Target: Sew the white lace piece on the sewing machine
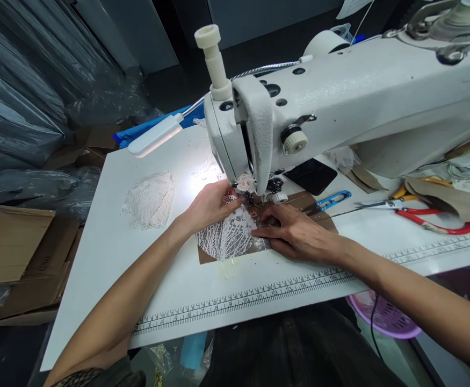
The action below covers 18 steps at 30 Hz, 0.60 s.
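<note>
A piece of white lace (226, 236) lies under the head of a white sewing machine (235, 129), partly on a brown plate (207, 256). My left hand (212, 203) is closed on the lace's upper edge, close to the needle area, with thumb and fingers together. A small pale fabric flower (245, 183) sits just beyond its fingertips. From the right, my right hand (299, 232) rests low on the machine bed. One finger is stretched out to touch the lace's right edge, and the others are bent apart near the presser foot. The needle tip is hidden.
More white lace (151, 200) lies to the left. A lamp (156, 135) lights the table. At right are a black phone (311, 176), blue thread snips (333, 200) and red-handled scissors (436, 219). A printed ruler (259, 294) runs along the front edge. Cardboard boxes (13, 244) stand at left.
</note>
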Each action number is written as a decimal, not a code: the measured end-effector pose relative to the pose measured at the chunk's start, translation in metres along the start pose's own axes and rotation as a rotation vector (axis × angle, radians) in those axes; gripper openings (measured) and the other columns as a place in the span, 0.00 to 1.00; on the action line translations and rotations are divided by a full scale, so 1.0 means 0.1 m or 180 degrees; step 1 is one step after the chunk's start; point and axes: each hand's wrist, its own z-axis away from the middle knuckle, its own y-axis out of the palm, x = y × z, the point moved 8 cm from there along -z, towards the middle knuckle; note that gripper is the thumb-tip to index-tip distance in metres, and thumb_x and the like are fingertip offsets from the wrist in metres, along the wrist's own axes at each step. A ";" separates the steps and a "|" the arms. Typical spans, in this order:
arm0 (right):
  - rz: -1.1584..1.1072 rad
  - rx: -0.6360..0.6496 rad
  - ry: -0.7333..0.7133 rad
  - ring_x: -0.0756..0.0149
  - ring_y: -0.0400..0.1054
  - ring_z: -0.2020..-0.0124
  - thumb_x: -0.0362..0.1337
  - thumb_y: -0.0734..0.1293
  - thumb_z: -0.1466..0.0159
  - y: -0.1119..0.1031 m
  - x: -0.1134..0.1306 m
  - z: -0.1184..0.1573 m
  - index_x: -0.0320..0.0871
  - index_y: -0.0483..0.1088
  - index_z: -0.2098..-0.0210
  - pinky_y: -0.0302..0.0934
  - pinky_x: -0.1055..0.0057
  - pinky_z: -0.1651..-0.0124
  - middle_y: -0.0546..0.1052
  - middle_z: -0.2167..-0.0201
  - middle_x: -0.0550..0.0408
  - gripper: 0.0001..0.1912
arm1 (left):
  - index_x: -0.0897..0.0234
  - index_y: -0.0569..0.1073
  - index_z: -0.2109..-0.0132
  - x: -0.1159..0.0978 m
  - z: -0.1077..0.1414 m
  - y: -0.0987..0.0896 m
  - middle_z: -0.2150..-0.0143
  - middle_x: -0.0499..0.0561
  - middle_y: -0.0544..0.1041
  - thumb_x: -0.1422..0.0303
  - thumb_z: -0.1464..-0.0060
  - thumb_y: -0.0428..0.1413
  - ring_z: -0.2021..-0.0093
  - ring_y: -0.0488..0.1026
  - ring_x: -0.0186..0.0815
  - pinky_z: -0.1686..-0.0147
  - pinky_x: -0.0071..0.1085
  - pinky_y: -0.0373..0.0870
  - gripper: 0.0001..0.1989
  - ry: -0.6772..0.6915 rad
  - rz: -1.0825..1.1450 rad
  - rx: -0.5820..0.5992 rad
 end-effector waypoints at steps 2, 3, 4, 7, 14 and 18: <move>0.0015 -0.0003 0.0009 0.56 0.61 0.49 0.33 0.63 0.36 0.00 0.00 0.00 0.47 0.74 0.50 0.62 0.54 0.47 0.68 0.52 0.45 0.16 | 0.65 0.72 0.62 -0.11 0.09 -0.09 0.64 0.53 0.77 0.66 0.40 0.54 0.69 0.71 0.36 0.70 0.35 0.67 0.07 0.0173 -0.0728 -0.0416; 0.0022 -0.0009 0.0017 0.56 0.61 0.49 0.33 0.63 0.36 0.00 0.00 0.00 0.47 0.74 0.50 0.62 0.54 0.48 0.68 0.52 0.45 0.16 | 0.65 0.72 0.61 -0.19 0.16 -0.12 0.62 0.54 0.77 0.67 0.40 0.54 0.67 0.71 0.37 0.68 0.37 0.67 0.06 0.0322 -0.0982 -0.0587; 0.0025 -0.0011 0.0024 0.56 0.62 0.49 0.33 0.62 0.36 -0.01 0.00 0.00 0.47 0.74 0.50 0.62 0.54 0.48 0.68 0.53 0.45 0.16 | 0.65 0.73 0.61 -0.28 0.24 -0.13 0.60 0.55 0.77 0.68 0.40 0.54 0.66 0.72 0.38 0.66 0.39 0.66 0.05 0.0486 -0.1131 -0.0693; 0.0059 -0.0016 0.0035 0.56 0.62 0.50 0.33 0.62 0.35 -0.01 0.00 0.00 0.47 0.74 0.50 0.63 0.54 0.49 0.68 0.54 0.45 0.16 | 0.64 0.73 0.56 -0.47 0.43 -0.06 0.54 0.55 0.77 0.70 0.41 0.55 0.61 0.73 0.39 0.61 0.40 0.65 0.06 0.0836 -0.1088 -0.0602; 0.0033 -0.0040 0.0044 0.56 0.62 0.50 0.32 0.62 0.36 0.01 0.01 0.01 0.48 0.74 0.50 0.62 0.54 0.49 0.68 0.54 0.45 0.17 | 0.67 0.70 0.49 -0.46 0.51 0.13 0.47 0.59 0.74 0.66 0.38 0.51 0.56 0.72 0.43 0.62 0.39 0.63 0.13 0.0807 -0.1074 -0.0263; 0.0043 -0.0048 0.0055 0.55 0.62 0.50 0.33 0.62 0.35 0.02 0.01 0.02 0.48 0.74 0.50 0.62 0.53 0.49 0.68 0.53 0.45 0.16 | 0.68 0.70 0.49 -0.46 0.51 0.17 0.46 0.59 0.74 0.64 0.37 0.50 0.56 0.72 0.43 0.61 0.39 0.63 0.14 0.0778 -0.1211 -0.0218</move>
